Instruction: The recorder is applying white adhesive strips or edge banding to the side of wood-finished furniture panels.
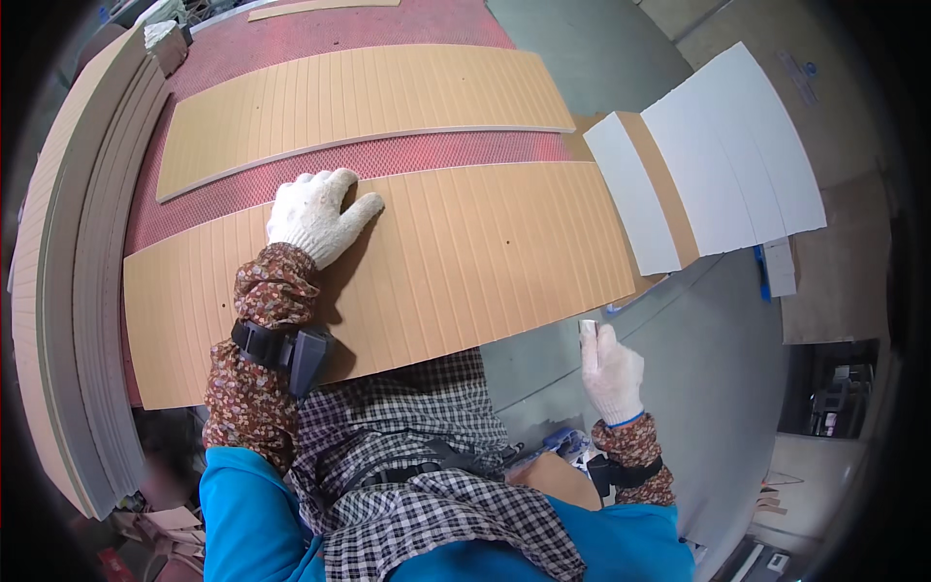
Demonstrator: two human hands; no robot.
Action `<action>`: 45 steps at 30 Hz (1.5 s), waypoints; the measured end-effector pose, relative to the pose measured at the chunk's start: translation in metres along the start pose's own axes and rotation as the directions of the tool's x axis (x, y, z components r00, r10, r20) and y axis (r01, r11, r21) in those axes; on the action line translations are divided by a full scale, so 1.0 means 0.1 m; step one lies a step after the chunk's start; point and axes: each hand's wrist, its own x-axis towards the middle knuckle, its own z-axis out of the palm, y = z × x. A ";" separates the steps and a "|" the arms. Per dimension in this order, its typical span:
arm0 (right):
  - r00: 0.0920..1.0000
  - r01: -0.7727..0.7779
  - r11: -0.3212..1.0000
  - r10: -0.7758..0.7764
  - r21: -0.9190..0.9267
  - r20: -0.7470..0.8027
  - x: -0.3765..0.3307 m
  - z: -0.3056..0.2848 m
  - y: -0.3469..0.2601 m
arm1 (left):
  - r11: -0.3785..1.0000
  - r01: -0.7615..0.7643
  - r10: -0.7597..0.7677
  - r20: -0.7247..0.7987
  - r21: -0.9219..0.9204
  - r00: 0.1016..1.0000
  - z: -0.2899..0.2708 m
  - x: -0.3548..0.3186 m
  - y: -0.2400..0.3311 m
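Grooved brown board (407, 272): left hand (315, 215) flat on it.

Free room and obstacles. The near scored board (465, 262) covers the front of the desk (407, 155), with the gloved left hand (315, 215) lying flat on its upper edge. Between it and the far scored board (359, 102) runs a narrow open strip of red mesh. A stack of boards (73, 262) walls the left side. White panels (718, 165) overlap the right end. The right hand (611, 373) hangs in open space above grey floor (718, 369).
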 end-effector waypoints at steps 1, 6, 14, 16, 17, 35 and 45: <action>0.999 0.037 0.999 -0.037 0.017 -0.029 -0.01 0.01 0.00 | 1.000 -0.001 0.001 0.000 0.003 1.000 -0.01 0.01 0.00; 0.987 0.081 0.991 -0.065 0.103 -0.148 0.04 0.00 -0.07 | 0.999 0.037 -0.037 0.080 0.004 0.996 -0.04 0.02 0.01; 0.987 0.128 0.991 -0.124 0.027 -0.105 0.15 -0.11 -0.18 | 1.000 0.020 -0.020 0.024 0.008 1.000 -0.02 0.00 0.02; 0.988 0.130 0.991 -0.128 0.016 -0.089 0.28 -0.13 -0.20 | 0.999 0.047 -0.048 0.065 0.006 0.997 -0.04 0.01 0.03; 0.986 0.147 0.989 -0.145 0.019 -0.079 0.37 -0.13 -0.21 | 0.999 0.051 -0.050 0.072 0.000 0.996 -0.05 0.01 0.04; 0.937 0.341 0.930 -0.348 -0.141 -0.028 2.72 0.06 -0.71 | 0.999 0.032 -0.031 0.043 -0.021 0.999 -0.05 0.00 0.02; 0.983 0.171 0.985 -0.171 -0.005 -0.064 1.25 -0.05 -0.41 | 1.000 -0.001 0.001 -0.007 -0.021 1.000 0.02 -0.01 -0.02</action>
